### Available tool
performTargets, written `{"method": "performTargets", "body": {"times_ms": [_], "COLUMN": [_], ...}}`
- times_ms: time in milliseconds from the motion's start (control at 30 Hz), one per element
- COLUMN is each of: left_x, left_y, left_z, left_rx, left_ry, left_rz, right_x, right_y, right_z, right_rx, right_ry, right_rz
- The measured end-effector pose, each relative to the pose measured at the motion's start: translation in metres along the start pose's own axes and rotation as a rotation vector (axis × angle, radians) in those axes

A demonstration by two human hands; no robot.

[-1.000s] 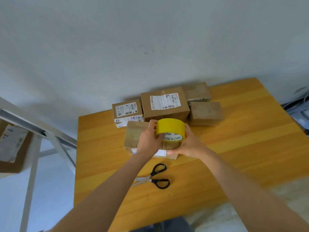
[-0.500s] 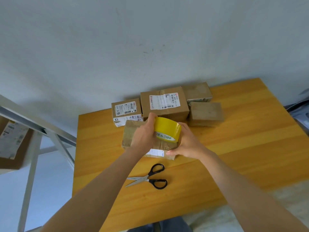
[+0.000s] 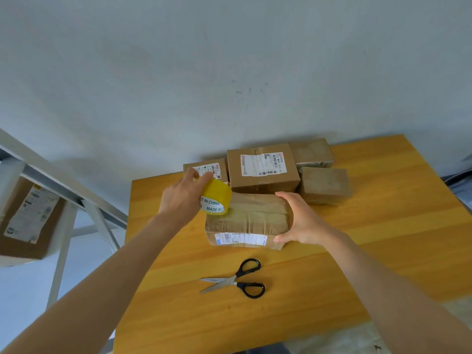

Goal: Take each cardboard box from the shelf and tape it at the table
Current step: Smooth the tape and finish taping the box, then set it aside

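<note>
Head view: round yellow tape roll, creased cardboard box

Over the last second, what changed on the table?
The left hand carried the yellow tape roll leftward to the left end of the front box. The right hand came away from the roll and now grips the box's right end. The scissors and the four boxes behind stayed put.
</note>
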State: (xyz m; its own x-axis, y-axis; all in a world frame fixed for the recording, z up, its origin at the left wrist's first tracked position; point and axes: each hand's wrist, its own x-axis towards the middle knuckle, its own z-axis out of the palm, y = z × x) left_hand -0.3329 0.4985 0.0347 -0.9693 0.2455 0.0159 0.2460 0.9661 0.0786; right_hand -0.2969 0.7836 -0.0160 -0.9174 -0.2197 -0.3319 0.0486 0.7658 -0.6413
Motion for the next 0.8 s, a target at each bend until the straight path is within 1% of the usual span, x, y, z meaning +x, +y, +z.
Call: {"method": "performTargets", "body": {"times_ms": [100, 167, 233, 333, 467, 633, 733, 800], "left_x": [0.0, -0.001, -0.004, -0.005, -0.005, -0.004, -0.007, -0.008], "left_y": [0.0, 0.002, 0.003, 0.002, 0.002, 0.0, -0.005, -0.007], "left_z": [0.01, 0.016, 0.022, 0.028, 0.03, 0.032, 0.03, 0.024], "left_rx": [-0.242, -0.369, -0.452, -0.513, -0.57, -0.685, -0.724, -0.655], "left_ry": [0.124, 0.176, 0.2, 0.224, 0.211, 0.118, 0.093, 0.095], "left_rz": [-0.084, -0.146, -0.176, -0.162, -0.16, -0.279, -0.243, -0.164], "right_x": [0.001, 0.003, 0.007, 0.014, 0.022, 0.027, 0.026, 0.026], "right_y": [-0.002, -0.006, -0.01, -0.018, -0.031, -0.042, -0.042, -0.043], "right_z": [0.0, 0.001, 0.003, 0.006, 0.015, 0.018, 0.017, 0.016], "right_rx": [-0.039, -0.103, -0.216, -0.376, -0.407, -0.385, -0.401, -0.414], "right_ry": [-0.008, -0.015, -0.023, -0.054, -0.073, -0.065, -0.042, -0.028], "right_rz": [0.013, 0.006, -0.006, -0.032, -0.071, -0.071, -0.071, -0.078]}}
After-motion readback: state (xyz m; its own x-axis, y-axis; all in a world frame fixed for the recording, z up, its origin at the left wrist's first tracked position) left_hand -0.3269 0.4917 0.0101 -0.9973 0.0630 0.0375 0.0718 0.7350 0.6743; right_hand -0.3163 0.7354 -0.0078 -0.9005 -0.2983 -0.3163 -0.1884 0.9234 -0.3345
